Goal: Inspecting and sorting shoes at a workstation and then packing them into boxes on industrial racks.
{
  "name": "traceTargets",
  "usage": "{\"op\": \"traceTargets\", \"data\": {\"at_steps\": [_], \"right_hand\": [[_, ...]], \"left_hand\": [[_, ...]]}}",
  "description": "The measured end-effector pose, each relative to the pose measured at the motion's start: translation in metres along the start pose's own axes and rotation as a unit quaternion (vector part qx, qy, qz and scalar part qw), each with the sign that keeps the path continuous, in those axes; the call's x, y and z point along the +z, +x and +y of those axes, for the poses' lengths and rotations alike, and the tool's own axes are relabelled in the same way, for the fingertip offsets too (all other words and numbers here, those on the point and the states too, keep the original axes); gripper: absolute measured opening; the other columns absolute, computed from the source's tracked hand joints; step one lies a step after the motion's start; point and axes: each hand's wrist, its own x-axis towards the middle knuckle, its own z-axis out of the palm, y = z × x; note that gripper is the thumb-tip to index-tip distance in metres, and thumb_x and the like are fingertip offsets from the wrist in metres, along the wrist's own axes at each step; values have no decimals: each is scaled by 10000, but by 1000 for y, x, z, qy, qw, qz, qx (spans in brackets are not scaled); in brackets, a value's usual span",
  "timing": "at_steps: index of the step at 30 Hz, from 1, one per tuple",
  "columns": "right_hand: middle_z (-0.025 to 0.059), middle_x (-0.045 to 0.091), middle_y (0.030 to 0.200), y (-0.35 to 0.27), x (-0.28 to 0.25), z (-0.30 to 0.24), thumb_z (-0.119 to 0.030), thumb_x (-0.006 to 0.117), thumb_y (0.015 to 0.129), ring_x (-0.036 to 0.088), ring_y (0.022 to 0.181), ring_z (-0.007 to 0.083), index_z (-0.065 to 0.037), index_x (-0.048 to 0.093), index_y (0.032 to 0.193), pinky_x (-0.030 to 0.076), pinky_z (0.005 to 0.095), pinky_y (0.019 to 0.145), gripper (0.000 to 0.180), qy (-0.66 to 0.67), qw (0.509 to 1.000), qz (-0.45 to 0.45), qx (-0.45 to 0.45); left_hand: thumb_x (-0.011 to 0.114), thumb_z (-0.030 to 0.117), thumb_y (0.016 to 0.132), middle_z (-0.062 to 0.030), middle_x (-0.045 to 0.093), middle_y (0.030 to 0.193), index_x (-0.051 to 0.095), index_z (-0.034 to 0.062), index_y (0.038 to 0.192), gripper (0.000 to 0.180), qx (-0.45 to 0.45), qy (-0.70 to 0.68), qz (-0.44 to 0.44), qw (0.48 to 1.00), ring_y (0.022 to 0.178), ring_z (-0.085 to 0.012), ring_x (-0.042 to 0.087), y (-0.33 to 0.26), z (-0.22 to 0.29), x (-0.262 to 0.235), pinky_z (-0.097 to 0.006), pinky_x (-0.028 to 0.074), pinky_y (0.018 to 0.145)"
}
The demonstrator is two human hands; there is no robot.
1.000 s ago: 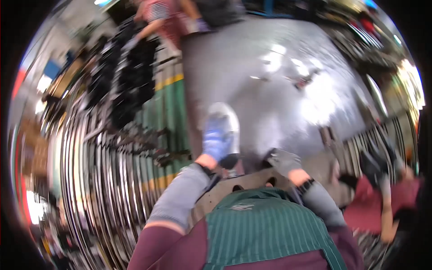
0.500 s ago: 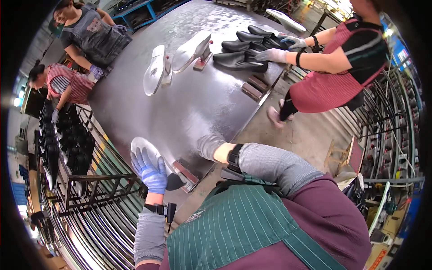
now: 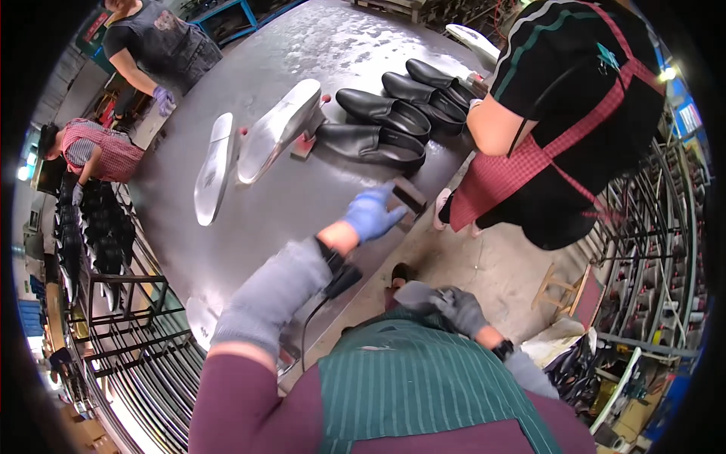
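Observation:
My left hand (image 3: pixel 370 216), in a blue glove, reaches over the near right of the metal table (image 3: pixel 287 234). Its blurred fingers are at a dark block (image 3: pixel 409 195) by the table edge; whether they grip it I cannot tell. Low in front of my apron, my right hand (image 3: pixel 460 309) in a grey glove is closed on a grey rounded piece (image 3: pixel 416 296), whose kind is not clear. Two upturned shoe forms with pale soles, a narrower one (image 3: pixel 214 170) and a wider one (image 3: pixel 280 130), are on the table beyond my left arm. Black slip-on shoes (image 3: pixel 370 145) stand right of them.
A co-worker in a red checked apron (image 3: pixel 499 185) stands at the right edge, leaning over the shoes. Two more people are at the far left, near a rack of black shoes (image 3: pixel 102 227). Another pale sole (image 3: pixel 200 321) shows beside my left sleeve. Metal racks (image 3: pixel 128 363) flank the table.
My left hand has left the pale sole at the near left and crossed right to the dark block. My right hand has drawn back off the table. The co-worker at right has leaned in.

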Motion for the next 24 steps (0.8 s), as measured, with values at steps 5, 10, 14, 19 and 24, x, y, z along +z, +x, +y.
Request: {"op": "traceTargets", "data": {"at_steps": [5,10,14,19,24], "right_hand": [[183,661,846,-23,-47,52,-489,613,814,648,817,339,-82,601,1115,513,401,723,507,-1,986,129,100],[145,669,850,-23,-48,99,-315,663,834,646,755,246,-31,621,1069,508,351,700,371,150,966,191,87],[138,662,826,-2,-63,95,-298,643,855,631,725,223,-34,642,1034,500,349,685,319,110,978,158,84],[77,606,731,52,-88,41,-302,637,860,538,644,149,-35,636,1060,469,313,633,333,49,996,62,-44],[22,548,706,97,-80,-25,-288,646,857,495,679,98,-25,602,1125,448,257,657,378,79,989,-5,-124]], "left_hand": [[500,536,825,-214,624,1087,176,90,1454,836,-108,54,-55,991,1025,-359,591,176,-1,24,-432,442,897],[442,507,893,-233,630,952,623,57,948,488,-167,-52,56,983,930,-399,592,216,-37,42,-459,465,811],[489,400,907,-230,622,795,611,39,841,387,-97,-133,195,967,801,-412,595,99,-42,29,-467,478,718],[544,328,889,-159,596,617,620,86,788,273,-118,-81,77,987,604,-359,600,-89,-56,28,-458,475,559],[640,270,817,-133,624,776,622,39,988,287,-109,-70,212,969,717,-312,599,-173,-77,37,-414,477,651]]}}
